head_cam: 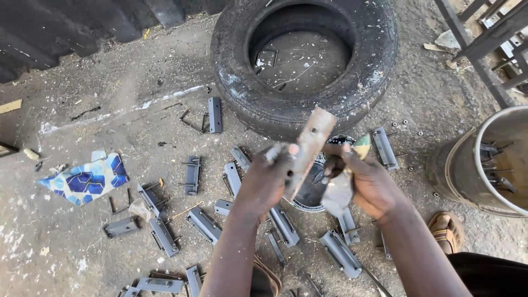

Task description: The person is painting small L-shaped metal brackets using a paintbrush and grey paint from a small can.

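Far left on the dusty concrete floor, a crumpled blue-and-white patterned wrapper is seen lying flat; no label on it can be made out. Right of it, many grey flat metal brackets with thin pins are scattered across the floor, some touching, most apart.

At centre, the left hand is closed around the lower part of a rusty brown flat metal plate, which is held tilted, its upper end pointing up and to the right, above a dark round tin on the floor. Just beside it, the right hand is closed on a dirty grey rag that hangs down; a small green-and-yellow scrap shows above the fingers. What it is cannot be told.

Behind the hands, a worn black rubber tyre is laid flat. At the right edge, a rusty round metal drum is seen with metal pieces inside, and a brown sandal below it.

Risks, as judged: the plate could slip from the left hand if the grip is loosened or greasy, and fall onto the tin or the brackets. The edges of the plate could cut the fingers through the thin rag. The loose brackets and pins underfoot could be stepped on.
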